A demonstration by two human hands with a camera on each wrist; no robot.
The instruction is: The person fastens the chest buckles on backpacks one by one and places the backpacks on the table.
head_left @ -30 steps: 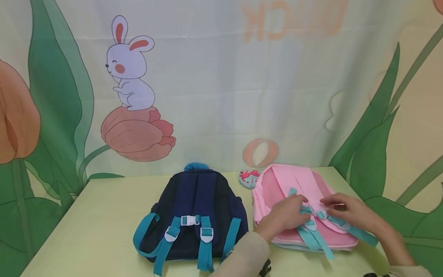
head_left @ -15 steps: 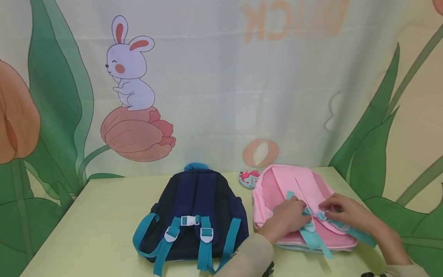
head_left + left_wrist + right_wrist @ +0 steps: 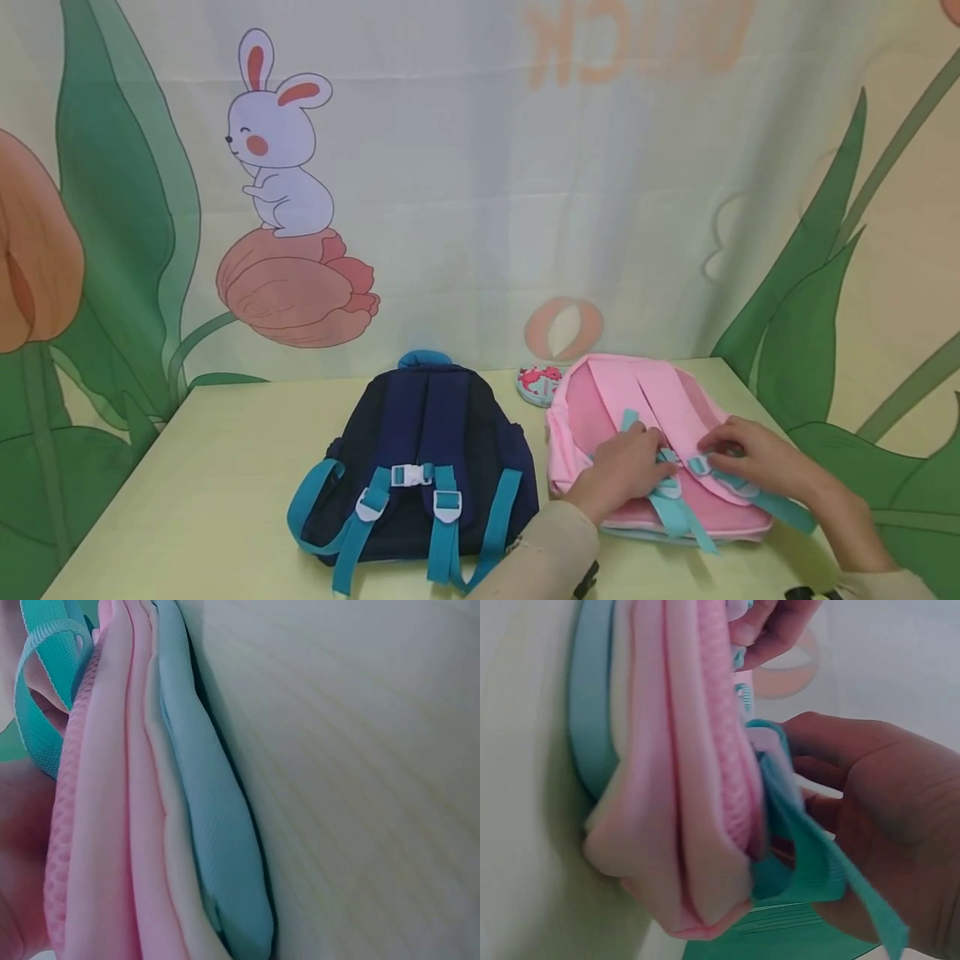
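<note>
A pink backpack (image 3: 626, 392) lies with its shoulder-strap side up at the right of the table, its teal webbing straps (image 3: 678, 512) hanging toward the near edge. My left hand (image 3: 626, 462) bends over the middle of the backpack and pinches a teal strap near a pale buckle; its fingertips are partly hidden. Opposite it, my right hand (image 3: 757, 454) pinches another teal strap between thumb and fingers beside a strap adjuster (image 3: 699, 464). The right wrist view shows the right hand (image 3: 900, 787) behind a looped strap (image 3: 810, 855), with the left hand (image 3: 780, 630) above.
A navy backpack (image 3: 405, 417) with teal straps and a fastened white buckle (image 3: 412, 476) lies left of the pink one. Behind them sits a small patterned pouch (image 3: 538, 385). A printed curtain (image 3: 450, 167) hangs along the back of the pale yellow table (image 3: 195, 483).
My left hand has shifted slightly right, toward the right hand, and sits a little lower on the straps. My right hand stays almost in place. Both backpacks lie where they were.
</note>
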